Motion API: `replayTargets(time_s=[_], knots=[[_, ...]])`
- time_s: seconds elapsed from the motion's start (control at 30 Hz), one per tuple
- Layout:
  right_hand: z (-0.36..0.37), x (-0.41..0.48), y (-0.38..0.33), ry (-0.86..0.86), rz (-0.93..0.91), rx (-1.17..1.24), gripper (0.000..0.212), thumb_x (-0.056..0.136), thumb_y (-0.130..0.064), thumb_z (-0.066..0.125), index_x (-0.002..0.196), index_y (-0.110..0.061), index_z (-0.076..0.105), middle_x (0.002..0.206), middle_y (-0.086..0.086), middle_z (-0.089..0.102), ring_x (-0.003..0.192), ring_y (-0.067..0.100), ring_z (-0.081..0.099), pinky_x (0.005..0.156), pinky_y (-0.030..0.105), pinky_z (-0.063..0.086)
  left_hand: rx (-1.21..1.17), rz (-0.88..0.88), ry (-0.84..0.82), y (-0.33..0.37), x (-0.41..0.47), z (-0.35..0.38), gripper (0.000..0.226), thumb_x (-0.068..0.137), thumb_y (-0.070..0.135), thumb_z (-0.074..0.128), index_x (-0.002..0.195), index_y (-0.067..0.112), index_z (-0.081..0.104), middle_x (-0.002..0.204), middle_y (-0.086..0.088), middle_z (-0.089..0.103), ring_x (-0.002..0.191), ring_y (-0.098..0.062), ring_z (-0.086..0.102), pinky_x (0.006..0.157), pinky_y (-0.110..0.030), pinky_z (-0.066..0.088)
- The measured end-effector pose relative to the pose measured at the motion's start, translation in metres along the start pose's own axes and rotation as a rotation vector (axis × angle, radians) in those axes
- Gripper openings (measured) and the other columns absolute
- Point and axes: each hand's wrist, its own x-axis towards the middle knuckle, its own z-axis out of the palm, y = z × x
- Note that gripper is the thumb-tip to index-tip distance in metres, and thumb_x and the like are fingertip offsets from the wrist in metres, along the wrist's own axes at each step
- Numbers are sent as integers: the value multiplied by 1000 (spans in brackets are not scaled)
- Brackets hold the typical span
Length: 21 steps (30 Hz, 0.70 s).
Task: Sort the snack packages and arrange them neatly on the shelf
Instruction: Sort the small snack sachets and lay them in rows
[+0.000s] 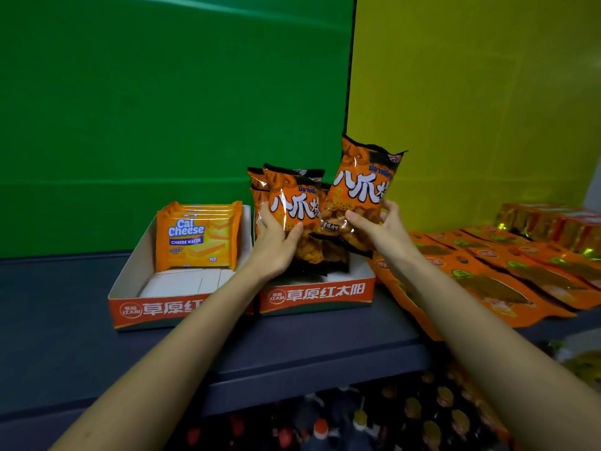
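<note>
My left hand (274, 237) grips an upright orange-and-black snack bag (294, 203) at the front of a few like bags standing in the right cardboard tray (317, 296). My right hand (377, 227) holds another bag of the same kind (361, 187), lifted and tilted, just right of that group. The left tray (144, 309) holds several Cal Cheese wafer packs (196, 237) standing at its back. Both trays sit on the dark grey shelf (309, 340).
Flat orange pouches (507, 275) lie overlapping on the shelf to the right, with shiny red-gold boxes (559, 222) behind them. Green and yellow panels form the back wall. Bottles (413, 415) stand on the level below the shelf edge.
</note>
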Motion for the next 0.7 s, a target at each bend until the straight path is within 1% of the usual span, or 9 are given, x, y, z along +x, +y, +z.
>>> replayTargets(time_s=[0.07, 0.17, 0.23, 0.3, 0.4, 0.47, 0.57, 0.6, 0.7], knots=[[0, 2, 2, -19, 4, 19, 80, 87, -21, 64, 147, -11, 12, 148, 9, 37, 129, 21, 43, 87, 23, 34, 63, -9, -1, -2, 1, -1, 81, 94, 34, 50, 148, 7, -3, 155, -11, 20, 141, -28, 25, 116, -43, 23], [0, 3, 6, -68, 27, 30, 82, 86, -21, 65, 147, -11, 11, 146, 9, 40, 123, 17, 47, 90, 24, 36, 238, -49, -14, -4, 4, -11, 76, 88, 41, 57, 143, 8, 17, 147, -8, 39, 135, -29, 38, 113, -48, 25], [1, 3, 8, -98, 36, 21, 83, 86, -22, 66, 147, -11, 11, 146, 9, 41, 119, 15, 47, 92, 24, 36, 342, -93, -20, -7, 5, -20, 80, 82, 47, 63, 140, 8, 25, 150, -11, 34, 137, -30, 33, 114, -48, 23], [3, 4, 10, -136, 47, 14, 83, 85, -23, 66, 147, -12, 12, 146, 9, 40, 122, 18, 47, 95, 27, 37, 394, -130, -26, -10, 4, -27, 90, 76, 50, 67, 144, 9, 25, 153, -12, 27, 138, -30, 27, 114, -46, 23], [8, 5, 11, -221, 82, -41, 83, 83, -25, 69, 146, -11, 16, 145, 10, 42, 127, 23, 47, 98, 31, 40, 437, -161, -28, -16, 2, -30, 94, 71, 53, 71, 143, 10, 29, 145, -12, 39, 134, -30, 31, 111, -46, 29], [8, 5, 12, -272, 106, -166, 83, 80, -28, 71, 144, -12, 21, 143, 8, 44, 126, 24, 49, 97, 34, 43, 429, -184, -10, -18, 1, -30, 92, 69, 53, 72, 140, 11, 33, 140, -11, 44, 132, -29, 33, 109, -45, 31], [1, 5, 13, -278, 133, -313, 85, 76, -31, 75, 143, -11, 26, 141, 8, 47, 124, 26, 52, 103, 42, 44, 402, -182, 36, -18, -1, -29, 86, 67, 50, 76, 133, 10, 38, 134, -11, 47, 128, -29, 36, 107, -45, 33], [0, 5, 14, -266, 132, -343, 84, 75, -32, 76, 142, -11, 29, 140, 9, 49, 122, 26, 53, 102, 42, 45, 400, -172, 44, -18, -2, -28, 84, 66, 48, 77, 131, 10, 39, 133, -11, 48, 127, -29, 38, 106, -46, 34], [2, 1, 15, -230, 96, -496, 79, 77, -35, 74, 141, -12, 33, 140, 8, 49, 124, 27, 52, 90, 36, 49, 381, -147, 38, -19, -2, -28, 89, 63, 46, 80, 131, 7, 38, 132, -10, 51, 123, -29, 45, 102, -47, 41]])
